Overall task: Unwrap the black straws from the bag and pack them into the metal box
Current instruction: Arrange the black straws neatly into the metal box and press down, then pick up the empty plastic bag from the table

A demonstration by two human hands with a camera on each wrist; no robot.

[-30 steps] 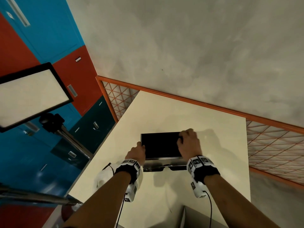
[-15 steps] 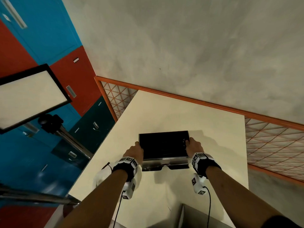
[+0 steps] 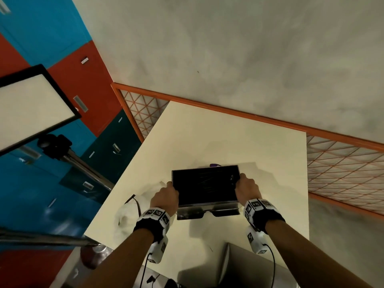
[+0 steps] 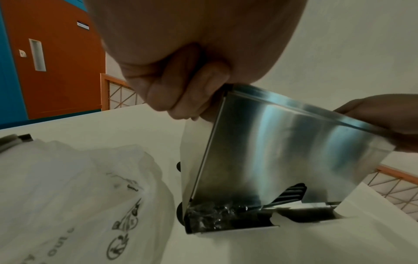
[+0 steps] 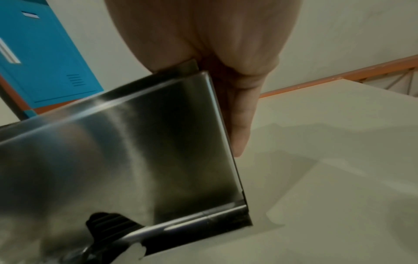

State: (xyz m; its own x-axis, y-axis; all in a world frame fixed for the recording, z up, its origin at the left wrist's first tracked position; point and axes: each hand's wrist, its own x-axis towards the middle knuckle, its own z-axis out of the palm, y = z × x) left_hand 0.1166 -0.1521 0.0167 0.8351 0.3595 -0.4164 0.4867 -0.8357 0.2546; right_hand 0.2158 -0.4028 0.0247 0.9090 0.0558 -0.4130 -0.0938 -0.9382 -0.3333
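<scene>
Nearly done: we grip the metal box [image 3: 205,189] at both ends on the desk [image 3: 239,142], left hand [image 3: 165,196] and right hand [image 3: 246,189] fingers curled on its rim; black straws [image 4: 291,194] inside, emptied bag [image 4: 74,196] beside.

box inside: the metal box [image 3: 205,189] shows only a black opening in the head view; single black straws [image 4: 291,193] cannot be told apart there.
left fingers: the left hand [image 3: 165,196] hides its fingertips behind the box's left wall.
right fingers: the right hand [image 5: 226,71] is cut off by the top edge.
bag print: lettering on the plastic bag [image 4: 74,196] is too blurred to read.
</scene>
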